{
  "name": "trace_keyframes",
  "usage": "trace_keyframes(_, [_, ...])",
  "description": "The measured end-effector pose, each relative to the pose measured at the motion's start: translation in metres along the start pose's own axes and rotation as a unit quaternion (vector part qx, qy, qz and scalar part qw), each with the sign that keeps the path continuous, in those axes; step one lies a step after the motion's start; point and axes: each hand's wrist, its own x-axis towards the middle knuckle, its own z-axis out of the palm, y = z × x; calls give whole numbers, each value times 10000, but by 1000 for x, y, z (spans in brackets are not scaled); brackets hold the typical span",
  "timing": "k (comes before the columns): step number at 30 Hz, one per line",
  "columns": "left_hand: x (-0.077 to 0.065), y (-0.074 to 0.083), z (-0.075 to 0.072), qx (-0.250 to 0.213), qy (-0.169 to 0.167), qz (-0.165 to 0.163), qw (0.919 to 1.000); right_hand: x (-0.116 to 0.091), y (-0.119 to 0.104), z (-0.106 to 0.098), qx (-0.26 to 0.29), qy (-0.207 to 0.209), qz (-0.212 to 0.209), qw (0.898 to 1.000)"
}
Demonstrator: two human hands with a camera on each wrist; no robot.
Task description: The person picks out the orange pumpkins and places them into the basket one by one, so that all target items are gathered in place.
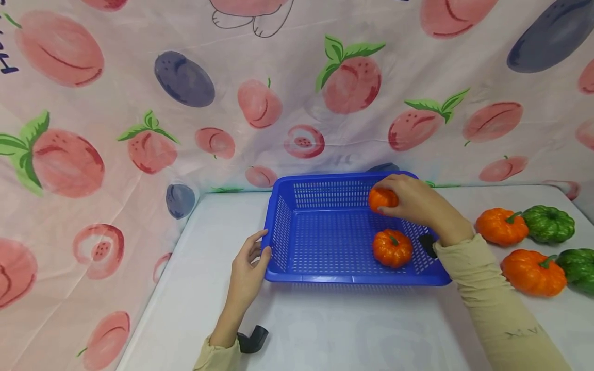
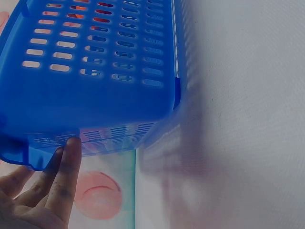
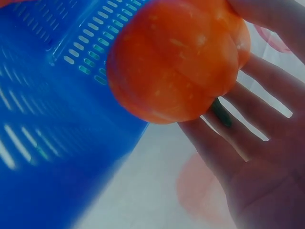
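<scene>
My right hand (image 1: 408, 198) grips an orange toy pumpkin (image 3: 176, 62) above the right rear part of a blue plastic basket (image 1: 334, 279). In the right wrist view its green stem points toward the palm, between the fingers. A second orange pumpkin (image 1: 392, 248) sits inside the basket near the right front, stem up. My left hand (image 1: 248, 270) rests at the basket's left rim, fingers extended. In the left wrist view the fingertips (image 2: 72, 145) lie right at the basket's outside, just by the rim.
Right of the basket on the white table (image 1: 223, 216) stand orange pumpkins (image 1: 533, 273) and green pumpkins (image 1: 548, 224). Behind the table hangs a fruit-print cloth (image 1: 301, 93). A black wrist mount (image 1: 252, 340) is by the left wrist.
</scene>
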Motion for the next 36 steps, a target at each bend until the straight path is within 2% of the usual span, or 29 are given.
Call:
trace_keyframes(12, [0,1,-1,53,12,-57,10000,11,2,8,127,-130,-82,9998])
trace_keyframes(26, [1,1,-2,-15,-16,-46,10000,20,7,17,77,-418,82,9991])
trace_keyframes(36, [1,1,-1,-58,-15,-2,10000,23,11,21,-348,-609,-86,9975])
